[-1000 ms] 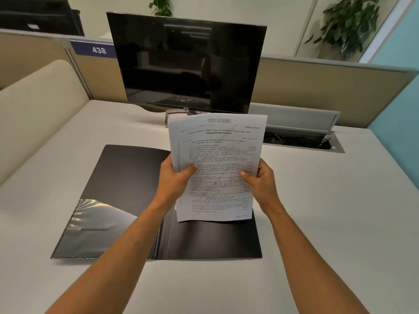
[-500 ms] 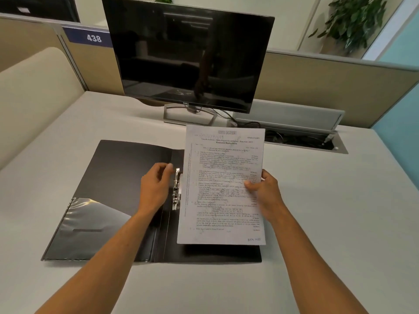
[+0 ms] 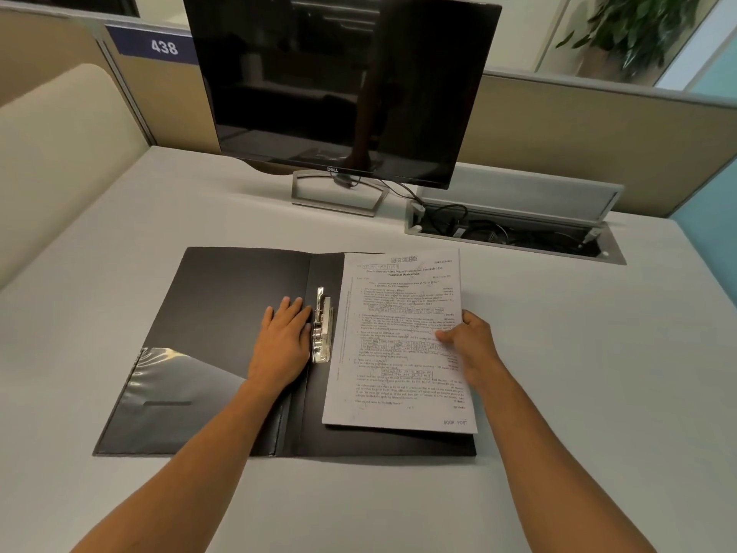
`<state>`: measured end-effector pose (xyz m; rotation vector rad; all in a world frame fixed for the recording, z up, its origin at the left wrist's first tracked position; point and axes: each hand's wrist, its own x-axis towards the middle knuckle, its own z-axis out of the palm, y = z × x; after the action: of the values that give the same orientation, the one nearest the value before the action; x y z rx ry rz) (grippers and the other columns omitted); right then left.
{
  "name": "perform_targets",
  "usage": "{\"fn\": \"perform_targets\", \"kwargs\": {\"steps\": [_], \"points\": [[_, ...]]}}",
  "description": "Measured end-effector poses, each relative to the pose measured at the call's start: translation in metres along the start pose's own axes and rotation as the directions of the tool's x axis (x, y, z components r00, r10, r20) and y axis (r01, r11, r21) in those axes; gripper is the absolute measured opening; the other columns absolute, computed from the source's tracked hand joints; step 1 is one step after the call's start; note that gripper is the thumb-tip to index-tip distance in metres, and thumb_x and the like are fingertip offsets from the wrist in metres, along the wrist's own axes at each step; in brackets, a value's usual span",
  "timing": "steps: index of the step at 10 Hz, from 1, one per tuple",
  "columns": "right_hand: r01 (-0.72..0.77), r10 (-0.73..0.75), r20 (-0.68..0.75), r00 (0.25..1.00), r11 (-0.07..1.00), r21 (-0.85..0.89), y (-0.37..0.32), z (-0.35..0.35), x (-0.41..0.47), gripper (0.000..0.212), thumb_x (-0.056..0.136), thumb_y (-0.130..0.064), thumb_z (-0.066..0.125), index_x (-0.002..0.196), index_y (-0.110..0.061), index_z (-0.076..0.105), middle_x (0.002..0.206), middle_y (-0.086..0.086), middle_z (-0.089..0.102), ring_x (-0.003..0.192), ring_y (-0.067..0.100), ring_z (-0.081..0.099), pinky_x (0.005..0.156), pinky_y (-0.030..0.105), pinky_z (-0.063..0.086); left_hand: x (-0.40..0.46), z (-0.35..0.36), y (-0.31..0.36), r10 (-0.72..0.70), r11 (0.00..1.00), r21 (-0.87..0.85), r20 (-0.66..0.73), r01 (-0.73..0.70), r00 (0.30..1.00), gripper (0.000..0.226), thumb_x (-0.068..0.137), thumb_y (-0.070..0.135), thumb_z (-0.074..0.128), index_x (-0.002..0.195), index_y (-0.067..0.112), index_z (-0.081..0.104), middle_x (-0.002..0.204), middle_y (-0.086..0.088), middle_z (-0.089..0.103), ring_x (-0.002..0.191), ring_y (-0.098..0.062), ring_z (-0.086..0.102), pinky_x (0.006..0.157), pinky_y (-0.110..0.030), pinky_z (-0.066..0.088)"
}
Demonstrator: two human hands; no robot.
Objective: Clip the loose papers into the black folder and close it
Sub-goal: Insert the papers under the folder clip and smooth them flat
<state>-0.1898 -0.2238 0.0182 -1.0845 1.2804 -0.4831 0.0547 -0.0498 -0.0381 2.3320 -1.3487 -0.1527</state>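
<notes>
Papers on the open folder
Your left hand (image 3: 281,345) lies flat and open beside the silver metal clip (image 3: 322,325); your right hand (image 3: 468,345) pinches the printed white papers (image 3: 399,345) on the open black plastic folder's (image 3: 223,297) right half.

Bright, even indoor light, soft from above; shadows faint, just a thin one under the papers (image 3: 399,345) at their lower edge. Glare streak on the clear pocket (image 3: 175,389) of the folder (image 3: 231,297). Dark monitor (image 3: 339,81) shows dim reflections. Wide-angle bending at the edges, partitions curve. Plant (image 3: 638,29) top right blurred; print mostly unreadable.
</notes>
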Motion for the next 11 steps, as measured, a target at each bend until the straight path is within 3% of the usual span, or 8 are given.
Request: {"fn": "perform_targets", "kwargs": {"steps": [5,10,11], "points": [[0.043,-0.047,-0.027,0.999,0.990,-0.135,-0.002,-0.009,0.001,0.040,0.082,0.007,0.059,0.113,-0.017,0.064,0.112,0.002,0.069,0.093,0.020,0.068,0.077,0.034,0.057,-0.001,0.017,0.030,0.033,0.999,-0.007,0.020,-0.033,0.999,0.044,0.101,0.026,0.037,0.143,0.014,0.043,0.154,-0.008,0.036,0.147,-0.025,0.019,0.120,-0.039,0.003],[0.073,-0.078,-0.014,0.997,0.969,-0.237,0.006,-0.009,0.002,0.039,0.085,0.001,0.058,0.117,-0.021,0.060,0.118,0.001,0.067,0.097,0.021,0.066,0.087,0.042,0.056,0.000,0.017,0.031,0.044,0.998,0.041,0.026,-0.045,0.999,0.043,0.101,0.026,0.037,0.142,0.013,0.044,0.153,-0.009,0.037,0.147,-0.026,0.021,0.120,-0.041,0.005],[0.080,-0.079,0.017,0.997,0.955,-0.284,0.006,-0.008,0.004,0.039,0.087,0.001,0.055,0.119,-0.021,0.058,0.118,0.001,0.065,0.098,0.020,0.065,0.083,0.037,0.056,0.000,0.016,0.031,0.047,0.997,0.053,0.031,-0.049,0.998,0.044,0.101,0.026,0.037,0.142,0.013,0.044,0.153,-0.009,0.037,0.147,-0.026,0.021,0.120,-0.041,0.005]]}}
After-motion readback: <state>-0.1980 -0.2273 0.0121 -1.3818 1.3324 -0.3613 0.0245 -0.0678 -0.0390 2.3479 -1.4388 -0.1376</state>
